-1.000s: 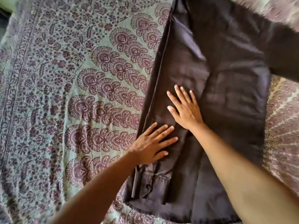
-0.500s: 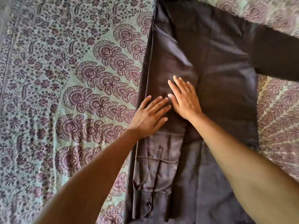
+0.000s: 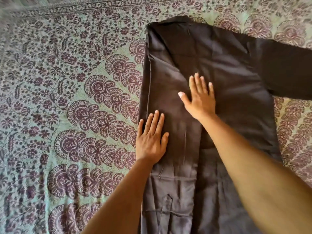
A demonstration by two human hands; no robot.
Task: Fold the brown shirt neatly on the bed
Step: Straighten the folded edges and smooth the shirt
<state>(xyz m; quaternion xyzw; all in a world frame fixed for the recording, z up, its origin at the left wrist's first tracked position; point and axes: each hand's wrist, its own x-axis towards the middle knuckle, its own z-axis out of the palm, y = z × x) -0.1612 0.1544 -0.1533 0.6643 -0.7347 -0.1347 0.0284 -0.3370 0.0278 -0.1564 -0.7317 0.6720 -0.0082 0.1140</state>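
Observation:
The brown shirt [image 3: 233,85] lies flat on the bed, collar end away from me. Its left side and sleeve are folded inward along the body, the cuff lying near the bottom of the view. The other sleeve stretches out to the right and runs past the frame edge. My left hand [image 3: 151,141] presses flat on the folded sleeve near the shirt's left edge, fingers straight. My right hand [image 3: 200,98] lies flat a little farther up, fingers spread on the fold's inner edge.
The bedspread [image 3: 76,98], green with purple paisley and floral print, covers the whole bed. Its patterned border runs along the top of the view. Open bedspread lies to the left of the shirt and a narrower strip to the right.
Both hands have slid up the folded sleeve toward the collar, still flat. The view has tilted upward, bringing the collar end and the bedspread border into sight.

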